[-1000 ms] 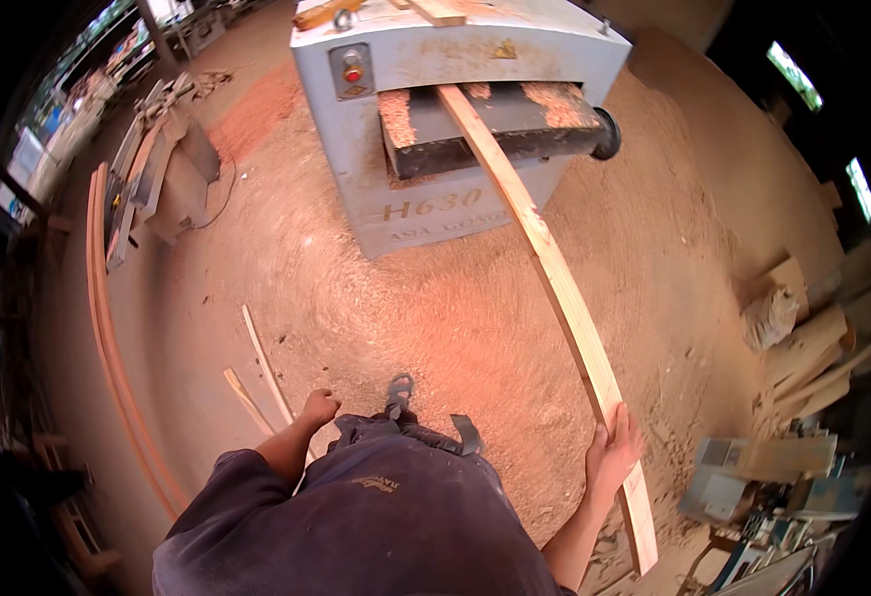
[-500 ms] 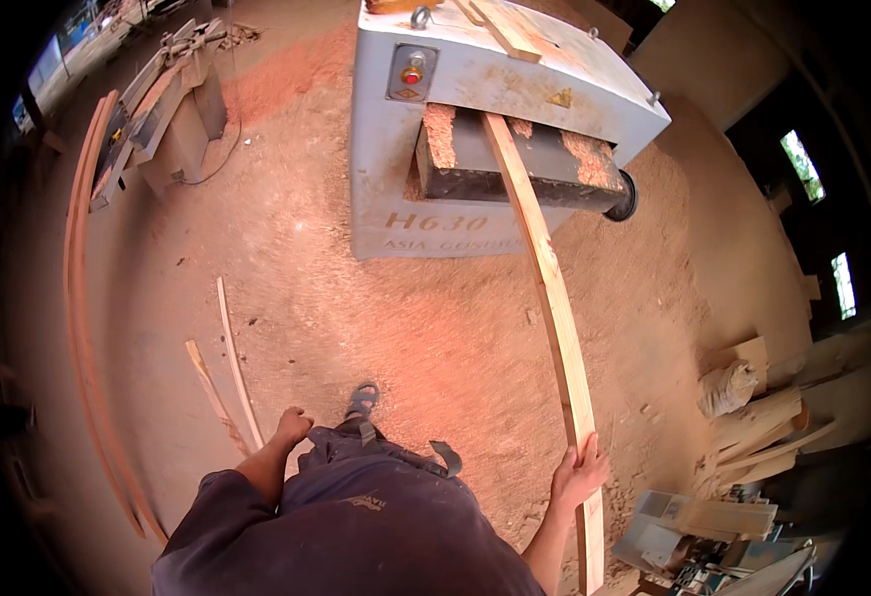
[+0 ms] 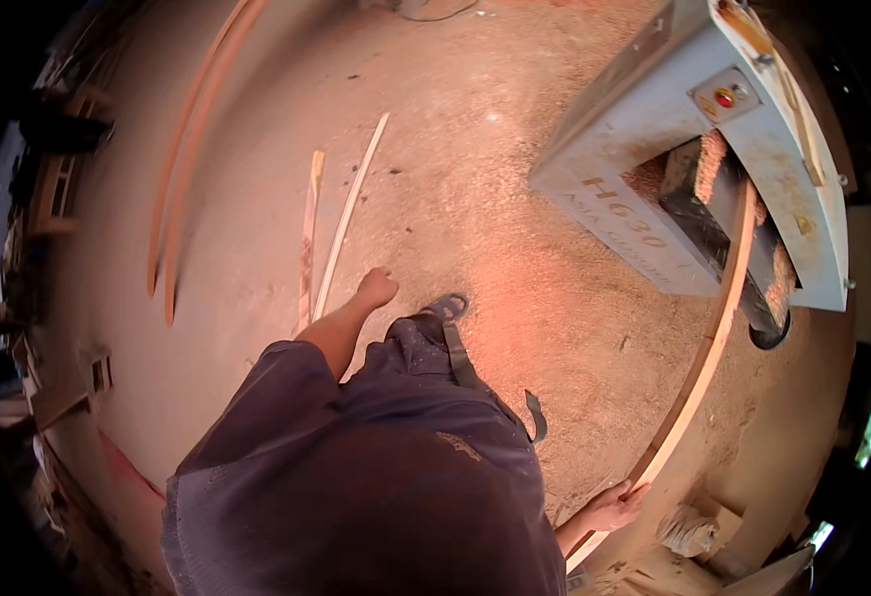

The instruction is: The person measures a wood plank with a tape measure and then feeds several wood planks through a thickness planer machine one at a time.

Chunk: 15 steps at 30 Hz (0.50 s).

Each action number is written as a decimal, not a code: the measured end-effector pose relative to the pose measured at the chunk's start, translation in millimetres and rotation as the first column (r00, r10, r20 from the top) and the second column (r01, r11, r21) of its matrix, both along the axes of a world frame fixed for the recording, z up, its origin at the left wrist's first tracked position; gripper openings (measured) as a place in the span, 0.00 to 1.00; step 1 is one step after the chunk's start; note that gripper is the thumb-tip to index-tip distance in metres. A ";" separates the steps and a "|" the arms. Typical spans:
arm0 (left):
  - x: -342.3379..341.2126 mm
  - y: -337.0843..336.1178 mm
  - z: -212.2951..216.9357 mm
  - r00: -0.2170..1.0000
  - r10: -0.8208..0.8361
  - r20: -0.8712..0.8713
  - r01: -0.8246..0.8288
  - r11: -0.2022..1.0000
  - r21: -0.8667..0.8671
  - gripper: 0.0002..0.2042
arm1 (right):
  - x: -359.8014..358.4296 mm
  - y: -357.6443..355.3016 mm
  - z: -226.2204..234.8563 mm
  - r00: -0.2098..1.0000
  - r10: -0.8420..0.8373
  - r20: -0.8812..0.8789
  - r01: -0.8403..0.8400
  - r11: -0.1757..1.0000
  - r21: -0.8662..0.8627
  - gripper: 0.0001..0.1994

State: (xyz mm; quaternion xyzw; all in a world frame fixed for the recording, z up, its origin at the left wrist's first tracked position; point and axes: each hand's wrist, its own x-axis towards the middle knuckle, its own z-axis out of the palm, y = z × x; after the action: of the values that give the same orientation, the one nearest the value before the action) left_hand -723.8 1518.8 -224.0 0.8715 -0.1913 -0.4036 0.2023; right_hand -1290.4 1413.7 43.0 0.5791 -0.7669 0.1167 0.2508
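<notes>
A long board [image 3: 706, 368] is held by the right hand [image 3: 614, 507]; its far end lies in the machine [image 3: 694, 149]. The left hand [image 3: 376, 288] is loosely curled, holding nothing.

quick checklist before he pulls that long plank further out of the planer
1. Right hand grips the long pale wooden plank near its end: ok.
2. Far end of the plank sits in the grey planing machine opening: ok.
3. Left hand empty and away from the machine: ok.
4. Footing on the sawdust-covered floor: cannot tell.
5. Thin loose wooden strips lie on the floor by the left side: not ok.
6. Machine running or stopped: cannot tell.
</notes>
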 end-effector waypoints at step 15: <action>-135.2 240.9 1.8 0.930 0.349 -0.120 -0.343 0.937 0.065 0.26 | -16.0 -50.0 4.6 0.981 0.087 -0.176 -0.072 0.993 0.089 0.24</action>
State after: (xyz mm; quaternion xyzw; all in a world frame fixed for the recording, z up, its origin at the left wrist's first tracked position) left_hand -859.0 1759.7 -222.2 0.8676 -0.0127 -0.4214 0.2637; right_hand -1306.4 1363.7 47.6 0.6271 -0.7216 0.0422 0.2902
